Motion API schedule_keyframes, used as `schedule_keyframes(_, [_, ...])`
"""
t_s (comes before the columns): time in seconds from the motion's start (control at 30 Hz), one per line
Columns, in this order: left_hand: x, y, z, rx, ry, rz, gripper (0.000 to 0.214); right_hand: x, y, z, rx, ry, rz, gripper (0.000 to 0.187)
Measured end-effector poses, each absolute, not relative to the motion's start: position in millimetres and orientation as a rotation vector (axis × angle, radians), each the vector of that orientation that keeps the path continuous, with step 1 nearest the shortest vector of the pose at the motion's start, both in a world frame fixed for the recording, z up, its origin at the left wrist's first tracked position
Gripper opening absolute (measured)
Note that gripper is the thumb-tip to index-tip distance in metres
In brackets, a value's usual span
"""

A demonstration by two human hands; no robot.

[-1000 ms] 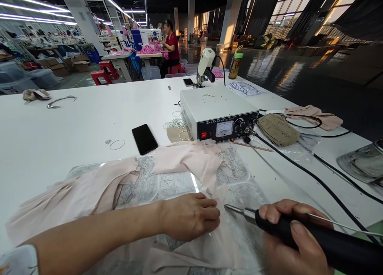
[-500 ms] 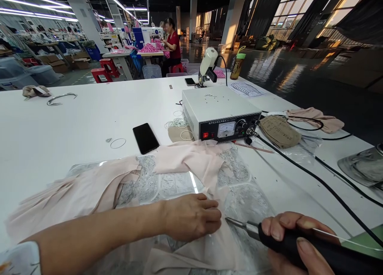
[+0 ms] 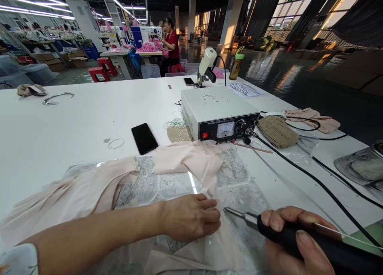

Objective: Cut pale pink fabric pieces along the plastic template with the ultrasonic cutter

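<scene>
My left hand (image 3: 193, 217) lies on pale pink fabric (image 3: 230, 243), its fingers curled down and pressed together on the cloth. What the fingertips do underneath is hidden. In my right hand (image 3: 299, 235) is a black-handled ultrasonic cutter (image 3: 323, 247), held with the fingers wrapped round the grip. Its metal tip touches or hovers just above the fabric, a little right of my left knuckles; I cannot tell which. Under the fabric is a clear-topped sheet with a grey stone pattern (image 3: 248, 205). More pink pieces (image 3: 72, 199) are stacked on the left, and another piece (image 3: 185, 157) lies beyond my left hand.
A white control box (image 3: 220, 107) with a dial stands behind the fabric, its black cable (image 3: 302, 171) running along the right. A phone (image 3: 144, 138), elastic loops (image 3: 176, 123), a brown cloth pad (image 3: 277, 132) and a glass jar (image 3: 359, 167) lie around. A co-worker (image 3: 171, 43) sits farther back.
The view has shifted slightly, moving the surroundings a little left in the picture. Both hands, the cutter and the fabric keep nearly the same places relative to each other.
</scene>
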State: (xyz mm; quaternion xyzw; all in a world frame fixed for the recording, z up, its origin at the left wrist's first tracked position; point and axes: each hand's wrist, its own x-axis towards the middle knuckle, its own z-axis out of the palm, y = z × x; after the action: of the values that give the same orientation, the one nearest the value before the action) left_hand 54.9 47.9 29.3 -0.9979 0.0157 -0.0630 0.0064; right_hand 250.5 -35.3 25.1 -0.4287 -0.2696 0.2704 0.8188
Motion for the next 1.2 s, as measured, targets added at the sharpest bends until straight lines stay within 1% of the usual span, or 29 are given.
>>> schedule_keyframes(0.07, [55,48,29,-3.120,0.047,-0.221,0.019,248,-27,26,-0.902,-0.589,0.530,0.018])
schedule_keyframes(0.23, [54,48,29,-3.118,0.058,-0.299,0.017,241,-14,25,-0.928,-0.650,0.471,0.015])
schedule_keyframes(0.43, [54,49,29,-3.121,0.080,-0.265,0.018,238,-13,28,-0.943,-0.677,0.434,0.016])
schedule_keyframes(0.67, [55,50,32,-3.112,0.066,-0.227,0.017,240,-15,33,-0.913,-0.646,0.486,0.015])
schedule_keyframes(1.0, [55,51,29,-3.124,0.101,-0.141,0.017,255,-50,34,-0.897,-0.704,0.647,0.010])
schedule_keyframes(1.2, [55,50,29,-3.118,0.096,-0.147,0.015,248,-46,32,-0.891,-0.760,0.634,0.009])
